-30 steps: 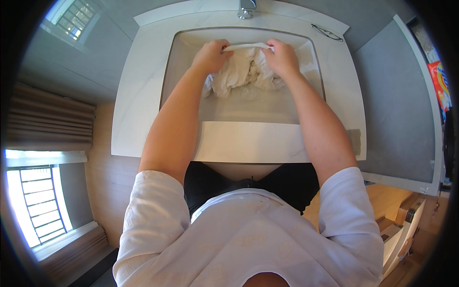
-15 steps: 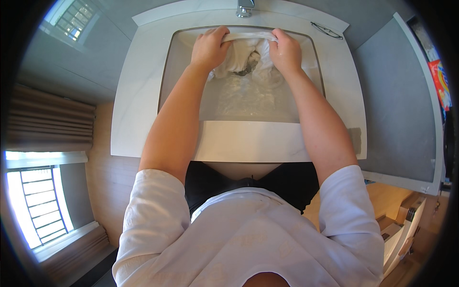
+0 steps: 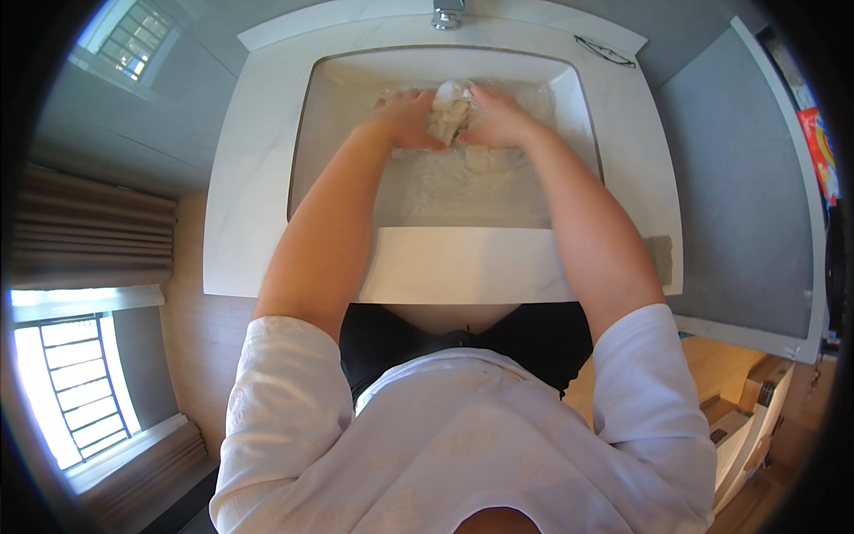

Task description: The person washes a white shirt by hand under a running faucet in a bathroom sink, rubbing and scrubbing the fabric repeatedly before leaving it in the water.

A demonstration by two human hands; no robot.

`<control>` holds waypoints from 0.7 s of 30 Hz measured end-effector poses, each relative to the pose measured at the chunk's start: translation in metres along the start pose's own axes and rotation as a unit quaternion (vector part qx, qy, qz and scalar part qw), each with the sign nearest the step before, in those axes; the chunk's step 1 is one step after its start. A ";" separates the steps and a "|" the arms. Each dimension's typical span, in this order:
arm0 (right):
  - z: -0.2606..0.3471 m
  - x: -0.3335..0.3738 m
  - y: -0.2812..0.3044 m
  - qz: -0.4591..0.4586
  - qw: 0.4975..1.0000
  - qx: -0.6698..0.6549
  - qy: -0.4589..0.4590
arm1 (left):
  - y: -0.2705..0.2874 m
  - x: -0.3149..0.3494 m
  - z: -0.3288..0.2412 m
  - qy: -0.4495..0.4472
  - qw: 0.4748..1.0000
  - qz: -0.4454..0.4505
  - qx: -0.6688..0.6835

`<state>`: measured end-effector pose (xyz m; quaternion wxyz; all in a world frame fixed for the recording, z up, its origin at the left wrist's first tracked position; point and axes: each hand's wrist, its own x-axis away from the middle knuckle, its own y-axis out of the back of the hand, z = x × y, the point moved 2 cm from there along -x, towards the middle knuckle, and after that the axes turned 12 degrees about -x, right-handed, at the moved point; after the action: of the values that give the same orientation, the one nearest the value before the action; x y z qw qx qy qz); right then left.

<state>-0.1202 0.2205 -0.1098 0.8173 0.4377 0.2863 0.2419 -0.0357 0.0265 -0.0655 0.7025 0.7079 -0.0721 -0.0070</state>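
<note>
A wet white cloth (image 3: 451, 117) is bunched up in the water of the sink (image 3: 338, 191), and part of it lies below the surface. From its left side my left hand (image 3: 407, 119) presses against the bundle, fingers pointing away and thumb toward me. My right hand (image 3: 498, 118) grips the opposite side, its fingertips at the top of the cloth and its thumb lower down. Between the two hands the cloth is squeezed into a lump. The fabric's full shape is hidden by folds and ripples.
A chrome faucet (image 3: 447, 13) stands behind the sink. Dark-framed glasses (image 3: 605, 52) lie on the white countertop (image 3: 253, 169) at the back right. To the right is a grey panel (image 3: 734, 196), with a red package (image 3: 818, 153) beyond it.
The cloth was stretched between my raised hands at the sink's back edge. Now both hands are lower and closer together, with the cloth gathered into a bundle in the water.
</note>
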 end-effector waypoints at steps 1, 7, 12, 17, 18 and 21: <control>0.010 -0.001 -0.001 0.039 0.999 -0.003 -0.008 | -0.004 0.004 0.004 0.004 1.000 0.008 -0.019; 0.035 -0.005 0.014 0.190 0.980 -0.049 -0.042 | -0.012 0.005 0.009 0.013 0.998 0.051 -0.039; 0.030 -0.003 0.013 0.180 0.978 -0.052 -0.094 | -0.020 -0.005 0.014 -0.043 0.996 0.051 0.055; 0.036 0.001 0.016 0.154 0.977 -0.096 -0.112 | -0.032 -0.005 0.014 -0.031 0.993 0.068 0.088; 0.035 0.001 0.017 0.151 0.977 -0.100 -0.109 | -0.035 -0.009 0.010 -0.030 0.993 0.081 0.081; 0.032 0.002 0.024 0.229 0.946 -0.180 -0.145 | -0.051 -0.028 -0.011 -0.064 0.990 0.116 0.037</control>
<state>-0.1003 0.2155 -0.0752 0.8379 0.3671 0.0088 0.4038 -0.0571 0.0408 -0.1184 0.6656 0.7185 -0.1991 0.0318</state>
